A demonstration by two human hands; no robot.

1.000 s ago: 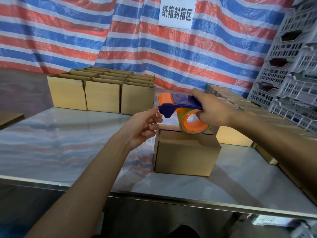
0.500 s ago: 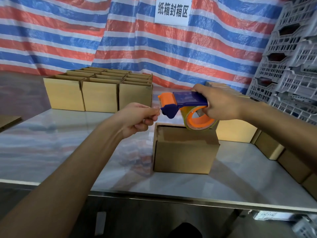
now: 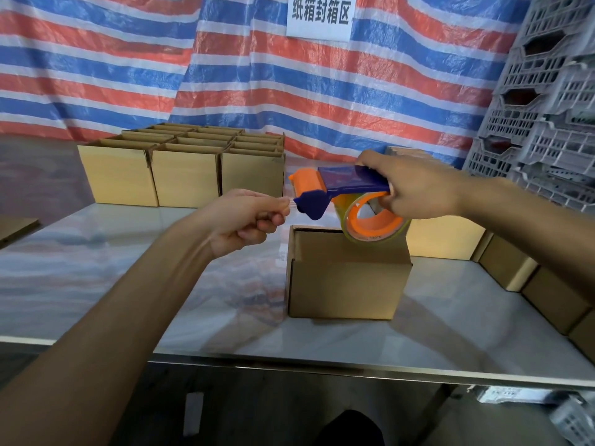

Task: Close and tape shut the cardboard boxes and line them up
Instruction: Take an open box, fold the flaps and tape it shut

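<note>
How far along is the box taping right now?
Done: rear boxes stand lined up in rows, though their tops look open. In hand: right hand holds the tape dispenser over the near box; left hand pinches the tape end. Left: taping that box.

1. The right hand (image 3: pixel 415 191) is covering the rear of the blue and orange plastic tape dispenser (image 3: pixel 347 181), and its fingers are disappearing inside the orange-cored roll of clear tape (image 3: pixel 373 223).
2. That roll is hiding part of the far top edge of the near brown cardboard box (image 3: pixel 347 284), so how its flaps are lying cannot be told.
3. The left hand (image 3: pixel 244 220) is pinching a clear tape end (image 3: pixel 291 202) that is showing too thin and blurred to trace.
4. The right forearm and the frame's right edge are cutting off the row of brown cardboard boxes (image 3: pixel 547 294) along the right of the pale marbled desk (image 3: pixel 96 268).
5. The top edge is cropping the white paper sign (image 3: pixel 318 17), and the top and right edges are cropping the stacked grey plastic crates (image 3: pixel 547 107).
6. The left edge is cutting through a flat brown cardboard piece (image 3: pixel 16 226).
</note>
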